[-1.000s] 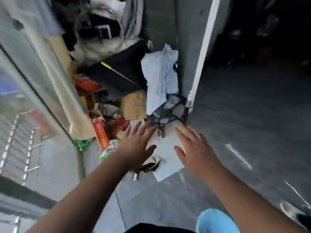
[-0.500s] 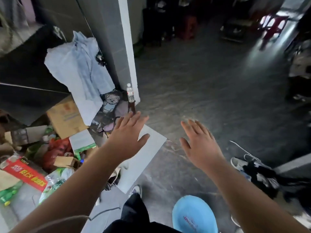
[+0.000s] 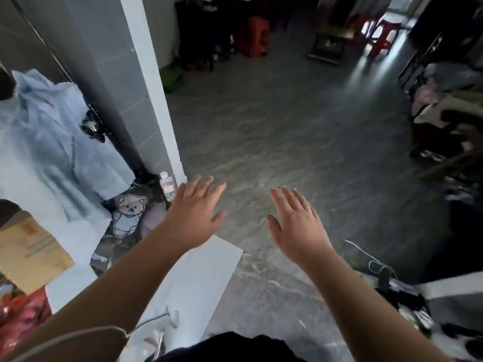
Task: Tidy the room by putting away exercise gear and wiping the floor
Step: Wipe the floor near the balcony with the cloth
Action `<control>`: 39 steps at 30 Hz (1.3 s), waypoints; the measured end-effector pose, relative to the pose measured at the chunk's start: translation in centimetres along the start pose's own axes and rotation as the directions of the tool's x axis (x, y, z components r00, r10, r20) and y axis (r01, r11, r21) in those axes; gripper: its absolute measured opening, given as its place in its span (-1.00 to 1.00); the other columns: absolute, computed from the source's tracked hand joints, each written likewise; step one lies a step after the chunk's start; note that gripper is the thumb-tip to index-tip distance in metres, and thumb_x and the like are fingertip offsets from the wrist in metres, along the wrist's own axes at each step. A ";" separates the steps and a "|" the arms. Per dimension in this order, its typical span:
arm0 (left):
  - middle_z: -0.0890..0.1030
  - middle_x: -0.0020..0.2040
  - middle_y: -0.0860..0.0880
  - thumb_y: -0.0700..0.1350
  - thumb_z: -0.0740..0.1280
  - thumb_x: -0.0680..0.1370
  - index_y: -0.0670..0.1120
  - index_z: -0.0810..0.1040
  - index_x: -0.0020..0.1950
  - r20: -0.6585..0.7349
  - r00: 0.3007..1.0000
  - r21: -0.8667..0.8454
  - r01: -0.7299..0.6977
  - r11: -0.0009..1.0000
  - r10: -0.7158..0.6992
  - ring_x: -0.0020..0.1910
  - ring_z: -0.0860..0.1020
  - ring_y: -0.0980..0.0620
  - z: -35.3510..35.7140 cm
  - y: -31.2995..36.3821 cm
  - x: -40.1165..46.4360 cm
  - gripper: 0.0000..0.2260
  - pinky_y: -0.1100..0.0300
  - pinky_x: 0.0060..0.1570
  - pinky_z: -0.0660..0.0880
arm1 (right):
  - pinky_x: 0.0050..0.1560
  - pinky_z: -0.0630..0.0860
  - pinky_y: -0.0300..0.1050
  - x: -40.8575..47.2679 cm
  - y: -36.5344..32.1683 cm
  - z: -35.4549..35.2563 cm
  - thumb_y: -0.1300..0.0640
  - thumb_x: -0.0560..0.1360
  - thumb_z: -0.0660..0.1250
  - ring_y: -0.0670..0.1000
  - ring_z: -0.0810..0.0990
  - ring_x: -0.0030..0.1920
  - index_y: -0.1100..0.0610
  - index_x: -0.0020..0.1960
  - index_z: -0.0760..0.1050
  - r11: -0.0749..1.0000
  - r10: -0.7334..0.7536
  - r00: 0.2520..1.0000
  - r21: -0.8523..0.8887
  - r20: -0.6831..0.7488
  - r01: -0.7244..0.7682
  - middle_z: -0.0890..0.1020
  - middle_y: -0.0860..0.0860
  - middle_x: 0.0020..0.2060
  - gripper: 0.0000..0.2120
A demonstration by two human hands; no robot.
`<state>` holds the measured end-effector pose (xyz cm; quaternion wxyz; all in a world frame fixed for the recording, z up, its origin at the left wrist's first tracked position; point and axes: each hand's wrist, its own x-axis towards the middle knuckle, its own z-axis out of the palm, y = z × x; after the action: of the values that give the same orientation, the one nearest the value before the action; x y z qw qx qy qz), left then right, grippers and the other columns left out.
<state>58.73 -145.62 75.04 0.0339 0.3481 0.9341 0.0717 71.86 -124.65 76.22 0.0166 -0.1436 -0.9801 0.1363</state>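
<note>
Floor (image 3: 300, 142): grey tile, bare and open right of the white pillar (image 3: 154, 100); no exercise gear that I can make out. Left hand (image 3: 193, 218) and right hand (image 3: 295, 226) both spread flat, empty, held out just right of the pillar's foot. Left of the pillar, a bottle (image 3: 167, 185) and bear-print bag (image 3: 125, 223). Best to find a cloth first, then wipe outward from the pillar.

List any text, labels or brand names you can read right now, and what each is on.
None can be read.
Water bottle: red label, print too small.
Cardboard box: bluish printed lines, blurred.
Bear bag: white lettering at its lower edge, blurred.
Red packaging: no clear print.
</note>
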 end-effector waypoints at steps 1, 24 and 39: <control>0.11 0.61 -0.07 0.22 0.03 0.58 0.10 0.05 0.57 0.009 1.000 -0.011 -0.006 1.000 0.006 0.58 0.03 -0.13 0.0 -0.4 2.3 -0.42 -0.15 0.51 0.03 | 0.57 0.07 0.07 1.9 0.6 -0.1 -0.16 0.64 0.06 0.05 0.00 0.61 -0.07 0.62 -0.01 1.000 0.019 1.000 0.000 0.000 -0.019 0.10 -0.01 0.61 -0.40; 0.24 0.56 -0.11 0.31 -0.12 0.46 0.05 0.14 0.57 0.062 0.990 -0.027 0.129 0.991 -0.127 0.54 0.18 -0.19 0.5 -9.7 55.1 -0.29 -0.17 0.46 0.16 | 0.57 0.07 0.06 55.8 15.0 -0.9 -0.15 0.64 0.06 0.05 0.00 0.60 -0.06 0.62 -0.03 0.996 -0.059 0.986 0.082 0.156 0.046 0.12 0.00 0.61 -0.39; 0.06 0.61 -0.07 0.21 0.11 0.61 0.06 -0.01 0.60 0.125 0.971 -0.015 0.207 0.978 -0.203 0.58 0.00 -0.13 -2.7 -30.0 94.0 -0.38 -0.16 0.52 -0.02 | 0.56 0.11 0.05 101.3 12.8 -0.9 -0.14 0.64 0.12 0.07 0.06 0.60 -0.03 0.62 0.03 0.995 -0.080 0.989 0.076 0.124 0.071 0.18 0.01 0.59 -0.39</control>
<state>-31.94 -106.80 71.68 0.1034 0.2532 0.9600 0.0593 -21.57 -83.65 72.91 -0.0357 -0.0967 -0.9784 0.1792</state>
